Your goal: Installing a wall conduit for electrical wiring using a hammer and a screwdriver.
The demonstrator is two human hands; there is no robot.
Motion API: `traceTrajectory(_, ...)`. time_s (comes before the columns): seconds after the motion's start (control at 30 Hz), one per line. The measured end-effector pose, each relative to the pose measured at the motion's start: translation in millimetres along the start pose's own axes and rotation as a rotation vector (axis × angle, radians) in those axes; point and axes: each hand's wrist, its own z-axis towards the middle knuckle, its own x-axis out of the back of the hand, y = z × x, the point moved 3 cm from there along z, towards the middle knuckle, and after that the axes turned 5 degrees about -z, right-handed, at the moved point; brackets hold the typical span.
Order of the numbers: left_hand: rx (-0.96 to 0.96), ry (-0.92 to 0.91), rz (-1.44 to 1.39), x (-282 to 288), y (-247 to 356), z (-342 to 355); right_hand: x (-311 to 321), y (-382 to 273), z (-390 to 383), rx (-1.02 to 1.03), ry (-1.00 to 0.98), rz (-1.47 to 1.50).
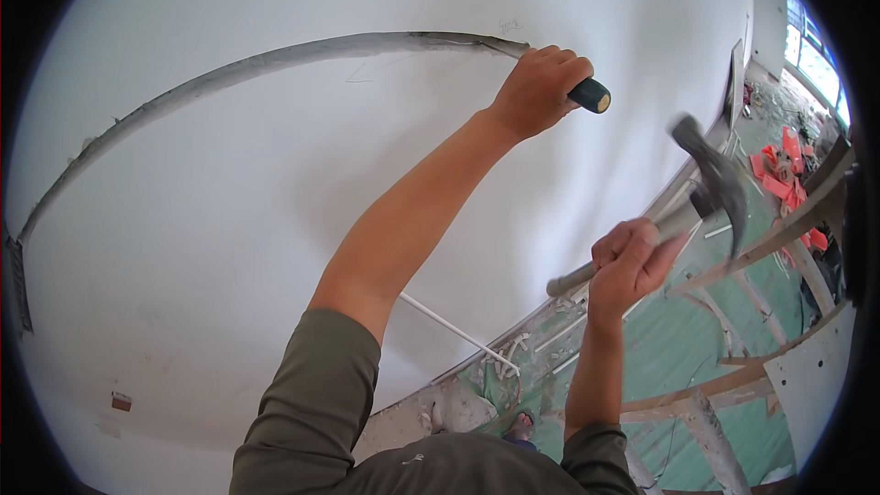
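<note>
The left arm stretches up and forward, elbow nearly straight, olive sleeve pushed above it; its left hand (539, 88) is curled into a tight fist. The right forearm rises upright, its right hand (628, 261) clenched, wrist cocked back.

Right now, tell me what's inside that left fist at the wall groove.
The left hand is closed on a chisel-like tool; only its dark butt with a yellowish cap shows. The fingers hide the shank, and the tip at the groove can't be seen.

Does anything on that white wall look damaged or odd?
Yes. A long rough groove is cut across the white wall, grey and ragged along its edges. The left hand holds a dark-handled tool at its end; the right hand grips a hammer.
</note>
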Motion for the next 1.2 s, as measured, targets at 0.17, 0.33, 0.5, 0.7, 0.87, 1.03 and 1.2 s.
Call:
traceTrajectory(0.17, -0.03, -0.029, 0.048, -1.1, -3.5, 0.3, -7.9, 8.3, 10.8, -0.198, -0.288, -0.261)
traceTrajectory(0.33, 0.015, -0.014, 0.03, 1.0, -9.5, 0.9, 1.6, 3.4, 3.5, 0.036, -0.079, -0.101)
traceTrajectory(0.5, 0.01, 0.028, 0.011, 0.1, 2.1, 9.1, 3.3, 10.5, 0.5, 0.019, -0.124, -0.122)
traceTrajectory(0.7, 0.025, 0.047, -0.004, 1.1, 4.4, 11.9, -1.6, 10.3, -4.0, -0.002, -0.122, -0.129)
traceTrajectory(0.87, 0.075, 0.02, 0.009, 1.5, 0.7, 11.0, -3.3, 3.5, 0.1, -0.012, -0.141, -0.152)
traceTrajectory(1.03, 0.073, 0.021, 0.014, 2.4, 0.3, 11.1, 0.4, -10.0, 6.8, 0.056, -0.124, -0.182)
traceTrajectory(1.2, 0.102, 0.033, -0.035, 6.3, 3.7, 18.0, 1.9, -7.9, 15.3, 0.054, 0.011, -0.03)
